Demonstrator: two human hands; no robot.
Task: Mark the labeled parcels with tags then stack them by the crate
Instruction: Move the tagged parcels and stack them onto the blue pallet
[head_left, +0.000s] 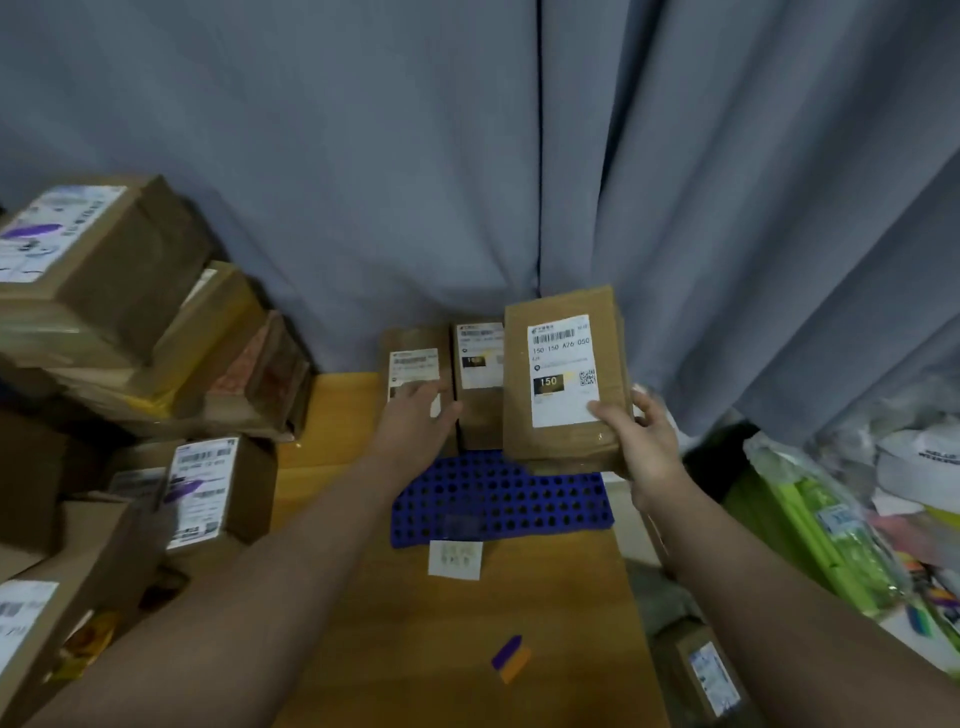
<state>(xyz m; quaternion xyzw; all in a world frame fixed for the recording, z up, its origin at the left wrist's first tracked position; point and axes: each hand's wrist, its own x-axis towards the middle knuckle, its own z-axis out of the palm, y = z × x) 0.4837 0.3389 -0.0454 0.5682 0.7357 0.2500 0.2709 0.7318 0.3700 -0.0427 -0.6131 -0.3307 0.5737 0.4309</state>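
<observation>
**Position.** The right hand (644, 447) grips the held parcel (563, 374), a flat cardboard box, by its lower right corner, thumb on the front. The box is lifted above the far right part of the bench (467, 623), over the far edge of the blue perforated crate (498, 504). The left hand (415, 415) lies with fingers extended against the left standing parcel (413, 358). This parcel stands on end at the far edge, against the grey curtain (363, 156), and the middle parcel (478, 374) stands just beside it.

**Risks.**
- A one-handed corner grip on a tilted box could let it pivot or slip.
- Setting it down beside the row could topple the two upright parcels, which stand on narrow ends. In my judgement the left hand is steadying them against that.
- The small yellow tag (568, 376) sits on the shipping label (563, 410). Whether it is pressed down firmly cannot be told, and a loose one could rub off in stacking.

**Writing.**
- The held label reads "150 150 A26 050" under a barcode.
- It also carries "150" in a black block and a QR code.
- The other labels are too blurred to read.

**Also present.**
- A sticker sheet (455, 559) lies near the crate's near edge.
- A purple tag (506, 650) and an orange tag (515, 665) lie together toward the near edge.
- Stacked boxes (104, 291) are to the left.
</observation>
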